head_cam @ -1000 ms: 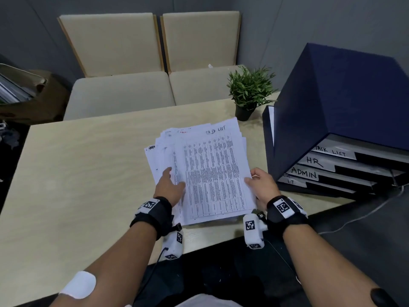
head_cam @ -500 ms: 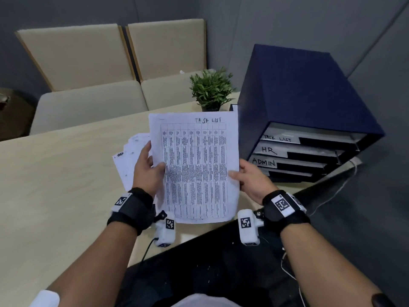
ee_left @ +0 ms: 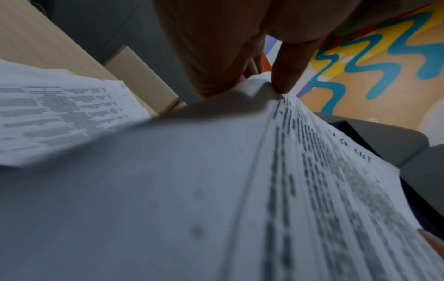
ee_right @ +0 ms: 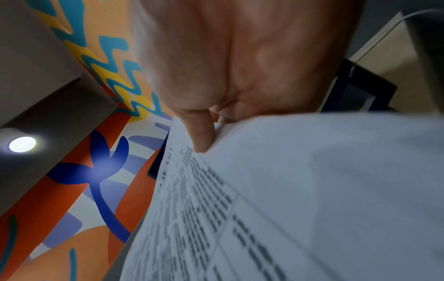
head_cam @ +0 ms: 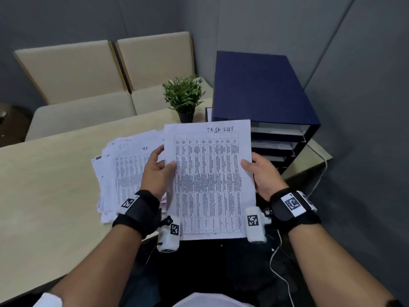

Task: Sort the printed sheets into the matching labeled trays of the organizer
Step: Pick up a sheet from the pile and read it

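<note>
A printed sheet headed "TASK LIST" [head_cam: 210,173] is held up in the air in front of me. My left hand [head_cam: 158,169] pinches its left edge, thumb on the front. My right hand [head_cam: 259,173] pinches its right edge the same way. In the left wrist view the thumb presses on the sheet [ee_left: 312,180], and in the right wrist view the thumb lies on the sheet [ee_right: 312,190]. The pile of remaining sheets [head_cam: 124,171] lies fanned on the table, its top sheet marked "HF" or similar. The dark blue organizer [head_cam: 261,89] stands to the right, its trays partly hidden behind the sheet.
A small potted plant [head_cam: 183,96] stands on the beige table [head_cam: 48,185] just left of the organizer. Two cream chairs [head_cam: 106,74] are behind the table. A white cable [head_cam: 318,180] trails off the table's right corner. Grey walls close in on the right.
Both hands lifted the top "TASK LIST" sheet off the pile and raised it toward me. The view turned right, toward the organizer.
</note>
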The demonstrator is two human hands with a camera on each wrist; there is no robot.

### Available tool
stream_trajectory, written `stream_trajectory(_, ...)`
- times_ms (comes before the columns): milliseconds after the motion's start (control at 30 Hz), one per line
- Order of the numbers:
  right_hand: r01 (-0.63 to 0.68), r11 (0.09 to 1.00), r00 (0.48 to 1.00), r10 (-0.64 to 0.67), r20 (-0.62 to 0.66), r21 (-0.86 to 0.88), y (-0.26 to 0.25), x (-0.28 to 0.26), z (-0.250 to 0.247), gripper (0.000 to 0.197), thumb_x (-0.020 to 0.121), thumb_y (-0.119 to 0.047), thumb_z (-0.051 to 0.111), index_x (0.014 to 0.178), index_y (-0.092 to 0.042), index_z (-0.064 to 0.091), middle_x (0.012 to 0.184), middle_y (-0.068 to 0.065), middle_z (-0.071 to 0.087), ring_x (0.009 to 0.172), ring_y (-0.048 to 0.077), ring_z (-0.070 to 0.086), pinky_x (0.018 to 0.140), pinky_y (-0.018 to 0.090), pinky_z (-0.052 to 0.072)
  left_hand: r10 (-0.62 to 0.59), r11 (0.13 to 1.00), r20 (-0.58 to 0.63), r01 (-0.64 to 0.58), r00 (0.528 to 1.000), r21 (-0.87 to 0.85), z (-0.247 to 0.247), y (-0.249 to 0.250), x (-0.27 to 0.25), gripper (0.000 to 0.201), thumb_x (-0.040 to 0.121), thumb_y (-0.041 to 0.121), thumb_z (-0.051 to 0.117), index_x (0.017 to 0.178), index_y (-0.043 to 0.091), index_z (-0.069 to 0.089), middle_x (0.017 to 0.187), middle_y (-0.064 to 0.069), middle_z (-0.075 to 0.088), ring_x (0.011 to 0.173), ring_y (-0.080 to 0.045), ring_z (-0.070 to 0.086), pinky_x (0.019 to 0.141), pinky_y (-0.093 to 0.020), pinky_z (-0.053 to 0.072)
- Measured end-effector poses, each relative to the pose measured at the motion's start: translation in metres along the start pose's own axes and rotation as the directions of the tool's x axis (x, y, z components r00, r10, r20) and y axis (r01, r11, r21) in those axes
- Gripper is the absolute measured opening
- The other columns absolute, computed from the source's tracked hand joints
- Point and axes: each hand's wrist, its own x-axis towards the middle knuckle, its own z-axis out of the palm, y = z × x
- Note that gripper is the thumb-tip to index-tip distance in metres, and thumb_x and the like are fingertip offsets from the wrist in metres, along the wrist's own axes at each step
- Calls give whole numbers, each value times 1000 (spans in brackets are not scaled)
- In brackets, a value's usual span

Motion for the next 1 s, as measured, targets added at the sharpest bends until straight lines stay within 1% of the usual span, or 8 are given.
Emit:
stream_trajectory(200,-30,996,988,43,-148,90,1,-12,-56,20,99,-8,48,105,-13,66,107,9,72,101,26,68,93,45,51,-27,997,135,17,990,79,58,4,-25,61,92,-6,50,136,34,39,98,-8,72,81,-16,70,67,-25,56)
stream_trajectory(300,-33,986,976,67,-206,160,-2,-16,-79,20,98,-6,48,104,-10,66,107,12,71,96,26,68,89,44,53,-53,993,207,29,977,116,78,-2,-30,66,92,-4,51,143,35,33,112,-19,67,100,-31,66,93,-46,52)
stream_trajectory(367,-25,980,970,71,-234,196,-6,-17,-90,20,98,-5,48,106,-8,66,107,13,71,95,27,68,88,44,53,-60,993,224,35,973,116,88,-4,-33,68,92,-4,50,142,38,32,110,-18,68,97,-30,66,95,-44,50)
stream_trajectory(533,18,982,970,30,-243,190,-15,-20,-102,10,97,-11,54,98,-6,63,96,11,71,86,24,68,82,37,55,-22,998,139,15,990,55,111,-3,-29,54,85,-6,49,125,30,53,121,-27,53,68,-22,53,62,-33,47)
stream_trajectory(667,-58,987,992,74,-101,153,-14,-25,-110,10,97,-8,52,102,-5,59,100,11,70,85,21,67,76,36,57,50,994,12,-51,999,96,122,7,-16,44,87,-6,45,113,27,58,128,-12,52,50,-10,43,49,-24,40)
stream_trajectory(733,-98,985,993,105,-45,141,-13,-26,-111,19,97,-2,49,110,-7,60,99,8,72,83,20,70,72,35,59,78,988,7,-78,997,132,125,13,-9,39,88,-2,46,114,24,56,123,-16,55,43,-10,42,45,-23,38)
stream_trajectory(867,-17,982,977,56,-204,188,-22,-17,-108,21,98,-1,46,115,-6,58,105,13,68,88,25,69,74,38,59,-2,993,115,-12,993,119,126,23,-5,50,91,2,49,137,17,39,75,-6,50,48,-13,44,41,-26,42)
stream_trajectory(1000,53,971,959,15,-282,234,-34,-9,-99,16,100,-9,46,102,-11,62,106,10,69,92,25,68,80,40,56,-75,988,198,45,977,149,130,28,-4,56,91,-6,45,142,16,35,84,0,56,58,-5,60,42,-22,49)
